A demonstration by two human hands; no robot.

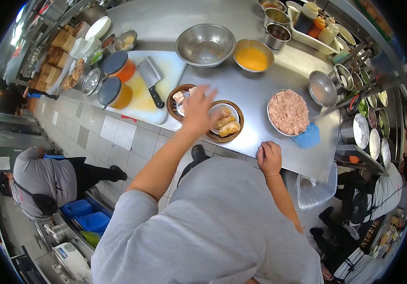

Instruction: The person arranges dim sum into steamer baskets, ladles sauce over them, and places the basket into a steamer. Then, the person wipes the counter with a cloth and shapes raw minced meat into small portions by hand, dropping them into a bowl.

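My left hand point(199, 110), slightly blurred, hovers with fingers spread between two round bamboo steamers. It partly covers the left steamer point(171, 105), whose small plate holds pale cubes point(179, 97). In the right steamer point(241, 124), several golden-brown rolls point(227, 124) lie on a white plate. My right hand point(270, 157) rests on the counter's front edge with its fingers curled in and nothing visible in them. Beyond it stands a bowl of pink minced meat point(288, 112), with a blue cloth point(307, 136) beside it.
A cleaver point(151, 81) and two lidded tubs point(119, 66) lie on the white cutting board point(172, 64). An empty steel bowl point(205, 45) and a bowl of yellow liquid point(253, 57) stand behind the steamers. Sauce bottles point(316, 27) fill a basket. Other people point(47, 182) are behind on both sides.
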